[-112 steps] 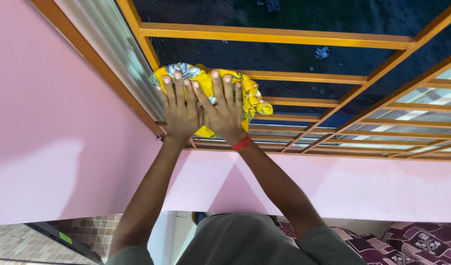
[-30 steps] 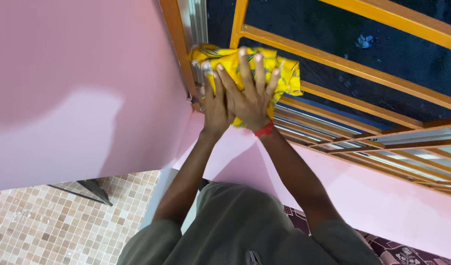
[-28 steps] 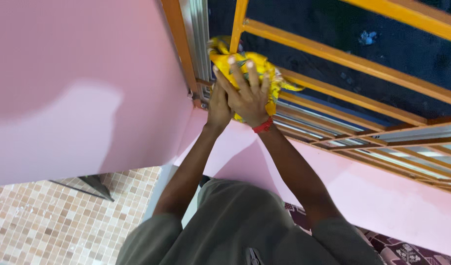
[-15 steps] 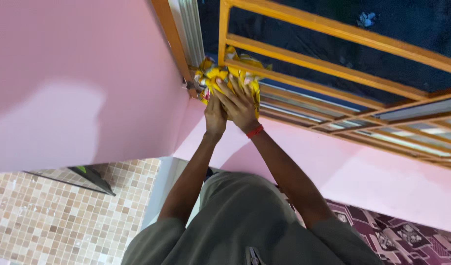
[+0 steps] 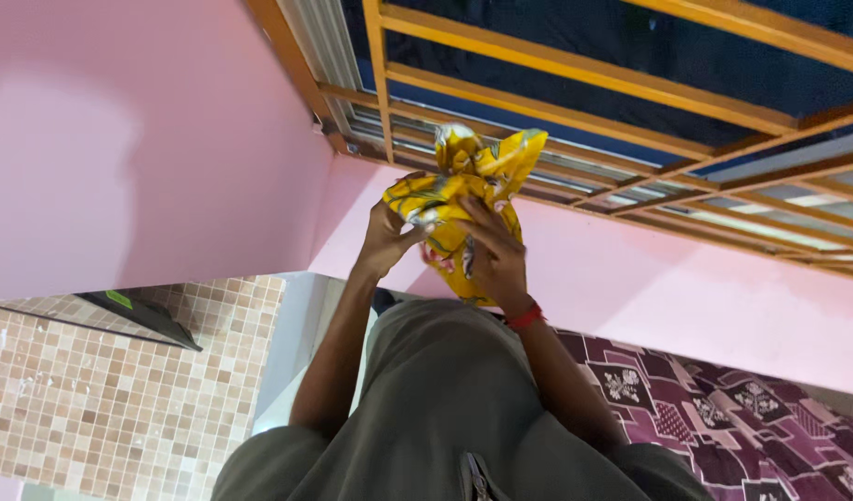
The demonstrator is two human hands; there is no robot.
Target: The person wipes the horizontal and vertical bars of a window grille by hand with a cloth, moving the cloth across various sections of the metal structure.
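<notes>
Cloth [image 5: 463,199]: soft printed yellow fabric, crumpled, matt. Window grille [image 5: 575,70]: orange-painted bars, smooth, slight sheen. Wall [image 5: 120,139]: pink paint, smooth matt. Floor tiles [image 5: 102,390], 8 o'clock: small mosaic squares.

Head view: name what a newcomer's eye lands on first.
A bunched yellow floral cloth sits mid-frame, gripped by the left hand and right hand. Behind it runs an orange-painted metal window grille over dark glass, set in a pink wall.

Home: pink walls [image 5: 139,158], barred window [image 5: 575,70], bedspread [image 5: 723,417]
</notes>
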